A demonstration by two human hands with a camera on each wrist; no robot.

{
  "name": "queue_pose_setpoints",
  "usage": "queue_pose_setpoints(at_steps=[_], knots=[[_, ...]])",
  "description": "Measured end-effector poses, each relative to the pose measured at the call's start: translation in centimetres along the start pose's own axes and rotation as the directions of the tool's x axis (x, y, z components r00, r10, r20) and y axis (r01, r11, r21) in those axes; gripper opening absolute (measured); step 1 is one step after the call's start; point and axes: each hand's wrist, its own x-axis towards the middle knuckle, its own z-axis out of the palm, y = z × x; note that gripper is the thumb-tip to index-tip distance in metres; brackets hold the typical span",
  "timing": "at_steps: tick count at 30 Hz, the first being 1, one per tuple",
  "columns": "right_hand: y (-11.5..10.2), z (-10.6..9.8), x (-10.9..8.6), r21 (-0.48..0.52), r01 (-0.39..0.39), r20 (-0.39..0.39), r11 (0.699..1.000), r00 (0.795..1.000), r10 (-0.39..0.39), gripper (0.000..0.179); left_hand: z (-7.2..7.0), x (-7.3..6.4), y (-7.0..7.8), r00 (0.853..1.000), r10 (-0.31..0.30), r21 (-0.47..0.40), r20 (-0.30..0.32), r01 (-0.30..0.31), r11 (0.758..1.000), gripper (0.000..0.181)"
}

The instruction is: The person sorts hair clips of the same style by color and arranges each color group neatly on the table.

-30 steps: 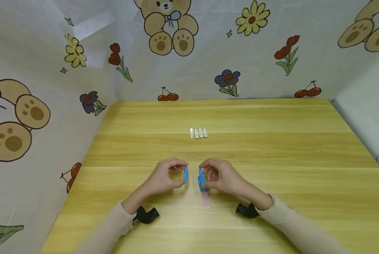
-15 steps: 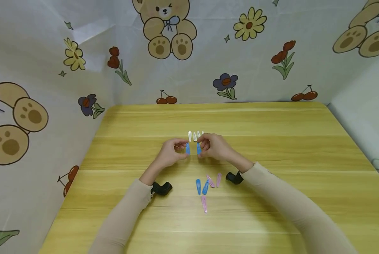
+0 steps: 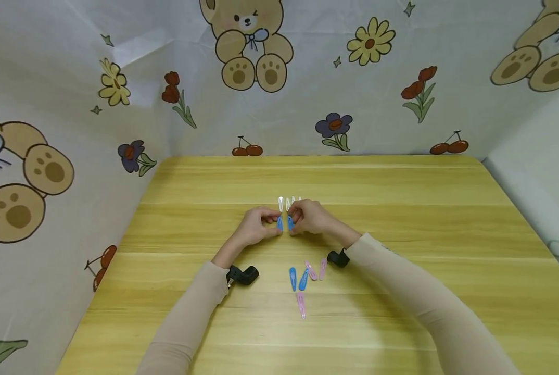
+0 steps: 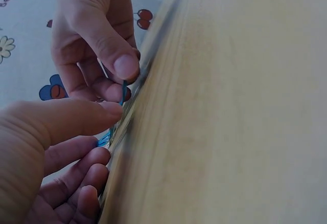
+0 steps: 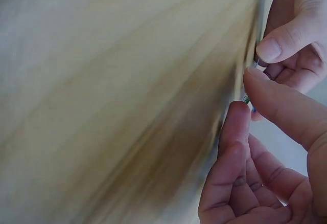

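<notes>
Between thumb and fingertips, my left hand [image 3: 256, 226] pinches a blue snap hair clip [image 3: 280, 224], lengthwise to the table's depth. Just to its right, my right hand [image 3: 313, 217] pinches a second blue snap hair clip [image 3: 290, 223], with a narrow gap between the two. Both clips sit directly in front of a row of white snap hair clips [image 3: 281, 203]; the right fingers partly cover that row. In the left wrist view, thin blue edges of a clip [image 4: 104, 140] show at the fingertips. The right wrist view shows mostly fingers, the clip largely hidden.
Nearer the front lie two blue hair clips [image 3: 293, 279] and three pink ones [image 3: 301, 304], loosely scattered on the wooden table [image 3: 204, 323]. Behind the table hangs a cloth [image 3: 298, 104] printed with bears and flowers. A black wrist camera [image 3: 243, 275] sits on each forearm.
Both hands have moved forward with their blue clips, up to the white row, then drawn slightly together. Two blue clips formerly by the right hand now lie on the table, and more pink clips show.
</notes>
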Motion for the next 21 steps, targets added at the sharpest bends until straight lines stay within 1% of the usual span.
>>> queue_pose_setpoints(at_steps=[4, 8, 12, 21], knots=[[0.17, 0.13, 0.35, -0.004, -0.018, 0.007, 1.000, 1.000, 0.018, 0.045, 0.08, 0.12, -0.14, 1.000, 0.008, 0.021, -0.001, -0.008, 1.000, 0.043], [0.39, 0.27, 0.57, -0.006, -0.009, 0.003, 1.000, 1.000, 0.009, 0.044, 0.15, 0.24, -0.17, 1.000, 0.008, 0.051, -0.005, -0.007, 0.999, 0.043], [0.46, 0.32, 0.59, -0.006, 0.001, -0.001, 1.000, 1.000, -0.001, 0.044, 0.21, 0.32, -0.36, 1.000, 0.024, 0.082, -0.010, -0.024, 0.996, 0.043], [0.26, 0.47, 0.44, -0.018, 0.001, 0.005, 1.000, 1.000, -0.001, 0.046, 0.33, 0.16, -0.86, 0.999, 0.041, 0.074, -0.008, -0.040, 0.996, 0.048]])
